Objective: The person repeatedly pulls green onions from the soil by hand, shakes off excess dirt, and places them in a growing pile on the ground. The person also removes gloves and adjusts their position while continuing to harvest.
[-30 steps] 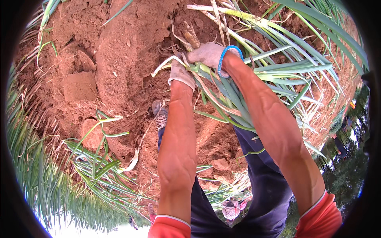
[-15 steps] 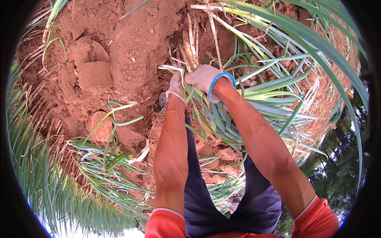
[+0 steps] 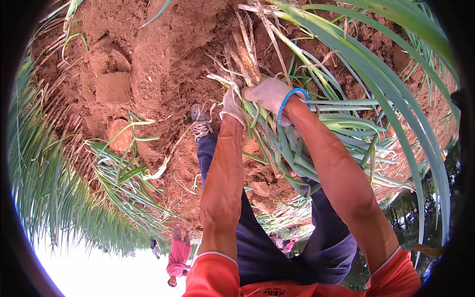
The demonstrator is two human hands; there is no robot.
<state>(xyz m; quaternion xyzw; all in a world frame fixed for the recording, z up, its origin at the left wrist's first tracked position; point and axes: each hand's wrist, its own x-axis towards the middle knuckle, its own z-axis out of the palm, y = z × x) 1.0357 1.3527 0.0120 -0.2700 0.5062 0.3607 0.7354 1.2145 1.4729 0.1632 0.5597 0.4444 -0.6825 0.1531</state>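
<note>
My left hand point(image 3: 232, 105), in a pale work glove, is closed around the left side of a bunch of green onions point(image 3: 284, 148). Right beside it, my right hand point(image 3: 271, 95), in a matching glove with a blue cuff, grips the same bunch from the other side. Brownish stalk bases point(image 3: 249, 62) stick out beyond both hands, close to the soil. The long green leaves trail back under my right forearm. My fingertips are mostly hidden by the gloves and stalks.
Long onion leaves point(image 3: 381, 81) arch across the right side. A loose pile of green onions point(image 3: 116, 171) lies on the red soil point(image 3: 170, 64) at left, near a row of standing plants point(image 3: 54, 198). My shoe point(image 3: 200, 123) is close by my left forearm. Another person point(image 3: 179, 255) is far off.
Both hands and the bunch have shifted slightly right and up in the picture, still gripping. The view has tilted, bringing my shoe and the distant person into sight.
</note>
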